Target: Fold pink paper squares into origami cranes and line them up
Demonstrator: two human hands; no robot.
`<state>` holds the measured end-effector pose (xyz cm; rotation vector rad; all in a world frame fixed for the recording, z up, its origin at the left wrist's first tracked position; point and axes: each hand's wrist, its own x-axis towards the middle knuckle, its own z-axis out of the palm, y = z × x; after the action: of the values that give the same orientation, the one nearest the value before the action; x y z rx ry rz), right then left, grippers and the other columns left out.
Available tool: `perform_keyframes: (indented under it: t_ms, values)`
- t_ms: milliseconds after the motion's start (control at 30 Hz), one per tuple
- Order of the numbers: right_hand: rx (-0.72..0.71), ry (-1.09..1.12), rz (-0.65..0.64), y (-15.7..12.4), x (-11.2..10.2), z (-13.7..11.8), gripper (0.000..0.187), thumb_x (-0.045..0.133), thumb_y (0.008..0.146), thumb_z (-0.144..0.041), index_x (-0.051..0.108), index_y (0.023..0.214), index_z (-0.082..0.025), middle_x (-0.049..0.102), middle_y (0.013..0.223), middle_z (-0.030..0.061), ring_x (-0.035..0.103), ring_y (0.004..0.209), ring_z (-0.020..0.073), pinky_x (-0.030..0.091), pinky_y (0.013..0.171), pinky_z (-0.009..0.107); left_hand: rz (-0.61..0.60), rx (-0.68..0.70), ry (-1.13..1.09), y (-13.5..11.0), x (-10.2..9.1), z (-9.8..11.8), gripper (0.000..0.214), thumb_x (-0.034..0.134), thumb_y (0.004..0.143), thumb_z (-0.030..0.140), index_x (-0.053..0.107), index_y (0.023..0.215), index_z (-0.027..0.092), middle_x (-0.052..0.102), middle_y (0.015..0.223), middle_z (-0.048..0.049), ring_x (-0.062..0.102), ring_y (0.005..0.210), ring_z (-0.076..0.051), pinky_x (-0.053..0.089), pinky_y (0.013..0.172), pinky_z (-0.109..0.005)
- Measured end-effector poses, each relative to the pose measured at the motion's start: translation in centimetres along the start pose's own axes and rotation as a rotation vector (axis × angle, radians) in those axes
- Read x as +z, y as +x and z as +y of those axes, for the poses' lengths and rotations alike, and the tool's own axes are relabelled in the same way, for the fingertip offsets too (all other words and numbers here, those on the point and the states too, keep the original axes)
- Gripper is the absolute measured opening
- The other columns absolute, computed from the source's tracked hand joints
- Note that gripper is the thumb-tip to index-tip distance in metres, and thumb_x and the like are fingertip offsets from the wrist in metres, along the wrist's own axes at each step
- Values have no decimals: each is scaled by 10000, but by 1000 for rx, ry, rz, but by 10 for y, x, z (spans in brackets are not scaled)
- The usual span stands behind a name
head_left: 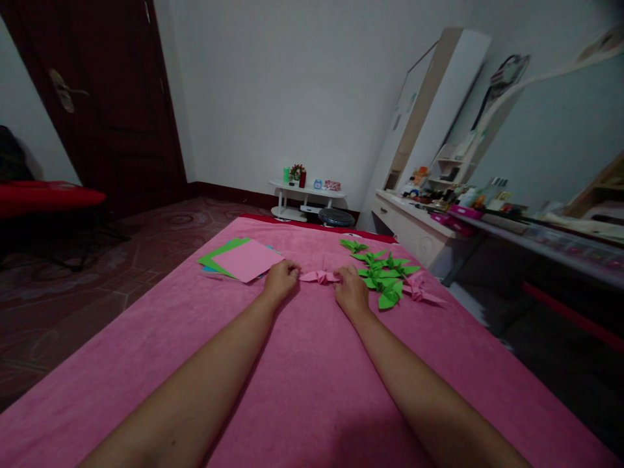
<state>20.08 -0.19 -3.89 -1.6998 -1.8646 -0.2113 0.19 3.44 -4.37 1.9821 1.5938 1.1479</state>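
A folded pink paper crane [322, 277] lies between my two hands over the pink cloth, its wings spread to either side. My left hand [281, 281] is closed, with its fingertips at the crane's left wing tip. At the other wing, the fingers of my right hand [351, 290] pinch the tip. Just right of that hand sit several green paper cranes [383, 273] in a loose cluster, and another pink crane [417, 287] rests at their right edge. Beside my left hand is a stack of square paper sheets [249, 259], pink on top, with green and blue underneath.
The pink cloth [292, 364] covers the surface beneath my arms. Beyond its far edge stands a small white table [309, 190] with a cup, flowers and boxes. A cluttered dressing table [409, 218] is on the right; a red-topped piece [43, 198] and a dark door [102, 104] are left.
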Motion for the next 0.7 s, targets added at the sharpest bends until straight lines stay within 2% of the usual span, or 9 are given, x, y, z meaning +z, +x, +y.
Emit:
perform_keyframes:
  t_ms: [133, 267, 433, 700]
  values:
    - [56, 65, 52, 0, 0, 4, 314, 476, 651, -27, 588, 876, -216, 577, 962, 39, 557, 855, 175, 411, 673, 251, 18, -16, 8, 0, -1, 0, 218, 483, 766, 216, 685, 804, 141, 692, 785, -67, 612, 737, -165, 436, 688, -243]
    - [128, 215, 90, 3, 4, 15, 389, 444, 640, -23, 596, 952, -198, 610, 946, 56, 565, 881, 191, 443, 749, 275, 22, -30, 23, 1, 0, -4, 211, 475, 751, 170, 680, 795, 146, 692, 792, -62, 614, 756, -162, 435, 702, -242]
    - [239, 375, 72, 5, 9, 23, 423, 423, 672, -48, 593, 1029, -198, 642, 924, 54, 600, 813, 193, 469, 677, 276, 20, -48, 18, 4, 4, -9, 258, 436, 756, 126, 676, 846, 144, 695, 802, -57, 623, 766, -151, 443, 717, -235]
    - [314, 457, 45, 5, 9, 24, 290, 421, 770, -155, 601, 993, -204, 651, 730, 16, 591, 511, 142, 438, 540, 246, -9, -53, -1, 6, 4, -12, 259, 440, 754, 137, 680, 852, 146, 696, 793, -59, 632, 749, -157, 455, 716, -241]
